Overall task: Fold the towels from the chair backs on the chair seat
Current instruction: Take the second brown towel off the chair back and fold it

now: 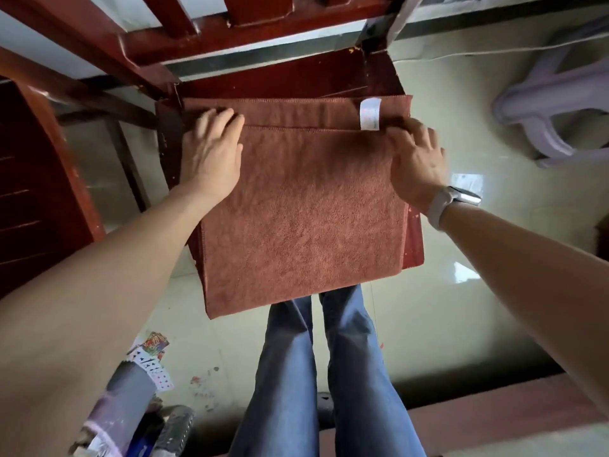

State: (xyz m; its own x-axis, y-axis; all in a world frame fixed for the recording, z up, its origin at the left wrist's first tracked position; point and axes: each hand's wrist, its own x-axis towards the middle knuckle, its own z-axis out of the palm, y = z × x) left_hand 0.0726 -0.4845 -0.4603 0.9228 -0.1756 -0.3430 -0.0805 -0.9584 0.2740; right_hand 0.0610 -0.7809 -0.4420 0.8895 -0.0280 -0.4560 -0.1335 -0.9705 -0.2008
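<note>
Towel [303, 212], rust-brown, lies folded over on the chair seat [414, 245] in the middle of the frame; its upper layer ends in a stitched edge a little short of the far edge of the layer beneath, and its near end hangs over the seat's front, above my jeans [329, 374]; a white tag [370, 113] sticks up from under that upper edge at the upper right. My left hand [211, 153] lies flat on the towel's upper left corner, fingers straight and together, palm down; my right hand [417, 159] sits at the upper right corner, fingers bent over the upper layer's edge just beside the tag, but I cannot tell whether they pinch the cloth or only press on it; a pale watch [451, 201] is on that wrist. Red-brown chair back [230, 37] crosses the top of the frame; playing cards [155, 364] lie on the pale floor [461, 308] at the lower left; a lilac plastic stool [560, 103] is at the upper right.
</note>
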